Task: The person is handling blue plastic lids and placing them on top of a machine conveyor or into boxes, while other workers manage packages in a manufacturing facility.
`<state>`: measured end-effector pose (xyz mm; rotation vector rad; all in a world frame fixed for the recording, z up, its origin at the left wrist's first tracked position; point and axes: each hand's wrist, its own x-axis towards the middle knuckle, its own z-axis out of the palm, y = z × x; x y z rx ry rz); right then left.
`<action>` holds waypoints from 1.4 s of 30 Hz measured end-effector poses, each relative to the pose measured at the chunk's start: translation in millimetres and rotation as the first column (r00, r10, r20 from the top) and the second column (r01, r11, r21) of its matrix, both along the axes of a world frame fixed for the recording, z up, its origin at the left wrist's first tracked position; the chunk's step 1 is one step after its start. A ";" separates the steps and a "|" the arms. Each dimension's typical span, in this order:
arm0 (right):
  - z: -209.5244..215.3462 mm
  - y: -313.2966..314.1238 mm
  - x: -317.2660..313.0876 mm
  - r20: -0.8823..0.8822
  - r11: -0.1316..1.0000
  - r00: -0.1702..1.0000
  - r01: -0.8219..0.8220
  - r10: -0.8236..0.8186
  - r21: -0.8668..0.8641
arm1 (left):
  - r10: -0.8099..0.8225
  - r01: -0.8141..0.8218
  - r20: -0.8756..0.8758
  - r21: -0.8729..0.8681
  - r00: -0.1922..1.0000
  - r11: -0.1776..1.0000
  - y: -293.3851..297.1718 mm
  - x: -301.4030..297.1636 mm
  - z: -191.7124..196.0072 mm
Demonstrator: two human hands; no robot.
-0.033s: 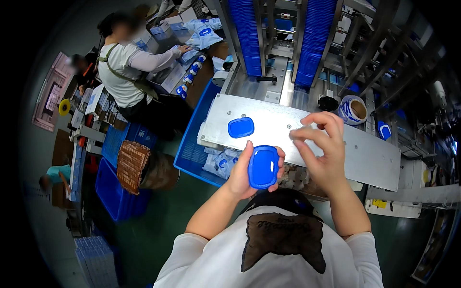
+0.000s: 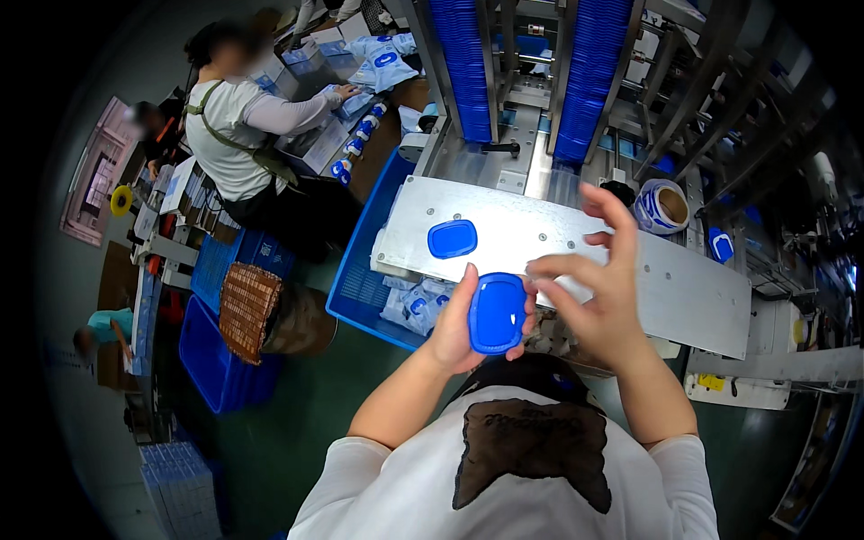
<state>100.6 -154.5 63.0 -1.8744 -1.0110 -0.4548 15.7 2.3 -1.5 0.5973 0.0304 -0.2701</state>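
My left hand [image 2: 454, 328] grips a blue rounded plastic lid [image 2: 497, 312], held upright in front of my chest. My right hand [image 2: 601, 288] is just right of it with fingers spread, and its thumb and forefinger tips touch the lid's upper right edge. A second blue lid [image 2: 452, 238] lies flat on the grey metal plate [image 2: 648, 270] just beyond my hands. Two tall stacks of blue lids [image 2: 463, 63] fill the upright chutes of the machine behind the plate.
A tape roll [image 2: 661, 205] sits on the plate's far right. A blue crate [image 2: 355, 279] with white packets [image 2: 409, 301] stands left of the plate. A co-worker [image 2: 238, 135] handles packets at a table to the left. More blue crates [image 2: 220, 360] stand on the floor.
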 end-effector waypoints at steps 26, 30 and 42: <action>-21.0 17.3 -3.1 -0.012 0.973 0.974 -0.225 0.225 -0.043 | 0.051 -0.047 -0.052 0.067 0.997 0.997 -0.2 5.0 -5.1; -26.0 19.4 -7.3 0.164 0.982 0.976 -0.124 0.147 -0.139 | 0.051 -0.047 -0.032 0.131 0.998 0.990 -2.9 3.3 1.3; -17.2 20.6 -14.0 0.014 0.945 0.948 -0.318 0.319 -0.076 | 0.073 -0.067 -0.093 0.063 0.993 0.996 -5.3 3.9 1.4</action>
